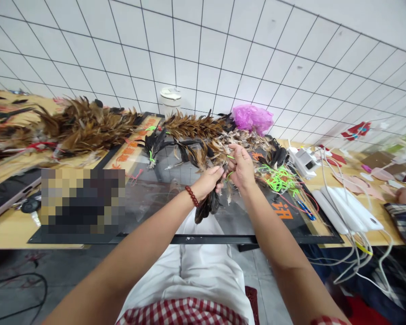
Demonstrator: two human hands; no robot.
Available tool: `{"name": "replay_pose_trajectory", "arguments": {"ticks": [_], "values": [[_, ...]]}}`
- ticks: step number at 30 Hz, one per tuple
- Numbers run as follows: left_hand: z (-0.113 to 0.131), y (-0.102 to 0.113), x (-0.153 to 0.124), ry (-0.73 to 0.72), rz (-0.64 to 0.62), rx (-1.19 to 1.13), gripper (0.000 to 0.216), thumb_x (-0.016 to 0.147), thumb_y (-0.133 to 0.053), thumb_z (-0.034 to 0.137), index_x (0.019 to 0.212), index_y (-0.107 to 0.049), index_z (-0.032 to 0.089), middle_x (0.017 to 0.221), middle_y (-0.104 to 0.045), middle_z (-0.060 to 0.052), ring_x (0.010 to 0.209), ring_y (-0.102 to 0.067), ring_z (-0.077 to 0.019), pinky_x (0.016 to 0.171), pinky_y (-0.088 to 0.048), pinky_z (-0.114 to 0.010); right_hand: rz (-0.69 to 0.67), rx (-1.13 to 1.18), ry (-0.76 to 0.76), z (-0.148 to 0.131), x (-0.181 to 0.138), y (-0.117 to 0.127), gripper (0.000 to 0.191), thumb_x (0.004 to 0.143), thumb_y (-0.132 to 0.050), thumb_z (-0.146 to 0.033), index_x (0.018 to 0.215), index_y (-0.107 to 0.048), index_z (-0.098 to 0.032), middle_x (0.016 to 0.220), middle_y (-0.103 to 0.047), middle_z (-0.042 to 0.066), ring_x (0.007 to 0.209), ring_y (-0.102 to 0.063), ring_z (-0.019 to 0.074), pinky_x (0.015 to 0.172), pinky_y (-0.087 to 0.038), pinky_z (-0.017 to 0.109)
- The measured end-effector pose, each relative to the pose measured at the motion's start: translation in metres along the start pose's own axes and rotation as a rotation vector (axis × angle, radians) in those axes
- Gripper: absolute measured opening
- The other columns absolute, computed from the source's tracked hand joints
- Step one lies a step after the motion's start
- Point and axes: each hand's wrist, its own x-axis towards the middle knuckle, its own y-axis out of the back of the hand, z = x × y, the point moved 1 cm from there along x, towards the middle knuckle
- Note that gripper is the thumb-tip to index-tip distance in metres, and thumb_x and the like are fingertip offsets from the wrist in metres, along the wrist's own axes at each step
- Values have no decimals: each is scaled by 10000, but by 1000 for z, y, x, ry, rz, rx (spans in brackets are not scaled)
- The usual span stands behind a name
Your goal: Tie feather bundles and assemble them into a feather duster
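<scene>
My left hand (208, 183), with a beaded bracelet at the wrist, is closed around a bunch of dark feathers (208, 208) whose tips hang down toward me. Beside it, my right hand (242, 167) pinches a thin bright green tie (230, 174) at the end of the bunch. Whether the tie is wound around the quills cannot be made out. Loose brown and black feathers (198, 153) lie just beyond my hands. To the right is a heap of green ties (280, 179). Left of my hands rests a tied black feather bunch (153, 146).
A dark glass panel (149, 198) covers the table. Brown feather bundles (88, 124) lie left; another feather row (192, 126) runs along the back. Near the wall are a white lidded cup (171, 100) and pink plastic bag (252, 118). White power banks (348, 210) with cables sit right, near another person's sleeve (404, 223).
</scene>
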Motion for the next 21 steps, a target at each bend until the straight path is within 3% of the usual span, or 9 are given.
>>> {"name": "replay_pose_trajectory", "arguments": {"ticks": [5, 9, 12, 15, 18, 21], "values": [[7, 6, 0, -1, 162, 71, 312, 878, -541, 366, 682, -412, 162, 551, -345, 70, 375, -232, -3, 370, -140, -128, -67, -54, -35, -1, 3, 11, 430, 701, -703, -564, 917, -598, -207, 538, -210, -104, 432, -136, 42, 414, -142, 216], [12, 9, 0, -45, 211, 89, 318, 881, -537, 360, 667, -415, 158, 537, -333, 71, 373, -236, -1, 379, -144, -128, -224, -165, -187, 4, 3, 15, 464, 679, -752, -485, 1002, -636, -172, 517, -311, -103, 418, -167, 26, 406, -104, 207], [10, 8, 1, -41, 160, 60, 319, 874, -548, 368, 672, -419, 159, 530, -330, 73, 368, -237, -3, 373, -140, -126, -329, -182, -266, 8, 0, 11, 439, 681, -754, -461, 983, -663, -156, 531, -452, -76, 403, -240, 17, 391, -152, 188], [9, 9, 0, -27, 54, -10, 291, 863, -562, 372, 710, -444, 155, 565, -412, 44, 385, -304, -19, 370, -192, -130, -308, -169, -249, 9, -2, 8, 364, 661, -760, -463, 832, -674, -153, 588, -569, -27, 451, -428, 48, 421, -314, 181], [11, 11, -1, 61, -142, -158, 261, 832, -605, 368, 775, -478, 148, 649, -495, 2, 454, -413, -50, 419, -324, -154, -281, -179, -256, 10, -2, 7, 349, 650, -760, -475, 763, -665, -159, 573, -578, -21, 494, -501, 78, 467, -391, 196], [13, 15, -2, 180, -235, -268, 254, 819, -623, 351, 776, -477, 148, 595, -402, 43, 444, -384, -45, 429, -333, -150, -262, -195, -220, 11, -1, 8, 345, 650, -764, -464, 773, -669, -156, 604, -581, -16, 530, -494, 73, 502, -392, 193]]}}
